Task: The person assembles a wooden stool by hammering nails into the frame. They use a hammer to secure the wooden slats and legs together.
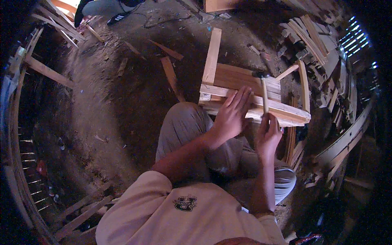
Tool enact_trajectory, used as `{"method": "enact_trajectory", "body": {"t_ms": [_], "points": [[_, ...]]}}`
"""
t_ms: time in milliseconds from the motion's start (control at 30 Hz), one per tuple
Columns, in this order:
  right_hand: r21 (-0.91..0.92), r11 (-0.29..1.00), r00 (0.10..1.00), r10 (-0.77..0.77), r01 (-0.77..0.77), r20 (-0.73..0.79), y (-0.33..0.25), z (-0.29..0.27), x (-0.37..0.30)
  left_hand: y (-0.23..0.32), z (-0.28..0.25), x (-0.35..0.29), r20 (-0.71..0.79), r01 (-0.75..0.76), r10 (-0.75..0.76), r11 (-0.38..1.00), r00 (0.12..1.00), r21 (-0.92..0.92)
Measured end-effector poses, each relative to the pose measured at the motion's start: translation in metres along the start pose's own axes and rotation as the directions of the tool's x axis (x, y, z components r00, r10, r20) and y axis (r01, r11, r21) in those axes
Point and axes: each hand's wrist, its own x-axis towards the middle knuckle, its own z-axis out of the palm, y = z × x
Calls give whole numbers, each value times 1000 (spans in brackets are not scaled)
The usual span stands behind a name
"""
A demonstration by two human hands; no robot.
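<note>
Near the left knee (182, 122) stands one wooden frame (234, 76), left hand (228, 119) flat across its rail (215, 90), right hand (268, 131) gripping a pale-handled hammer (264, 96), blows best kept clear of the left hand.

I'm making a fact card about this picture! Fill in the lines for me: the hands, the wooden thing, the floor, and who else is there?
Left hand: fingers stretched out over the wooden frame
Right hand: gripping the handle of a hammer
Hammer head: dark, above the frame; touching or not, I can't tell
Wooden frame: pale and reddish-brown pieces
Floor: brown, with loose boards
At right: a wood pile
Somebody else: a dark shoe at the top
</note>
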Motion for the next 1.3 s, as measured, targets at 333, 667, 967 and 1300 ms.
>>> {"method": "enact_trajectory", "body": {"t_ms": [333,667,967,1300], "points": [[100,990,972,-121,103,203,-37,28,-45,-13,17,-10,-21,-67,67,998,998,8],[43,995,982,-96,91,160,-25,38,-62,-15,26,-11,-105,-73,80,995,991,63],[14,993,970,-119,118,212,-27,29,-63,-20,39,-17,-109,-94,97,995,989,34],[39,996,981,-86,80,173,-34,26,-54,-21,34,-15,-86,-98,104,993,991,65]]}}
